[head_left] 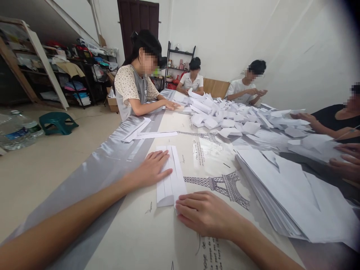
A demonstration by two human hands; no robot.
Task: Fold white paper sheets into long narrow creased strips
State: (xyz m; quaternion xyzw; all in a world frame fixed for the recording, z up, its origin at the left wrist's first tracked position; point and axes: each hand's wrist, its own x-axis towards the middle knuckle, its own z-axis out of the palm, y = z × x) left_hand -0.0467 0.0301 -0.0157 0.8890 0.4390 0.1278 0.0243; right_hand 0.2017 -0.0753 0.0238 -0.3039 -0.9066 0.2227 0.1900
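Observation:
A long folded strip of white paper [172,173] lies on the table in front of me. My left hand [154,167] rests flat on its left side, fingers stretched out and pressing it down. My right hand [203,213] lies at the strip's near right corner, fingers together and bent over the paper's edge. A thick stack of white sheets [292,195] sits just to the right of my right hand.
The table wears an Eiffel-tower print cloth [219,183]. A heap of folded white papers [233,116] fills its far half. Several other people sit around it folding; another person's hand [347,159] lies at the right. A green stool [57,122] and shelves [70,75] stand left.

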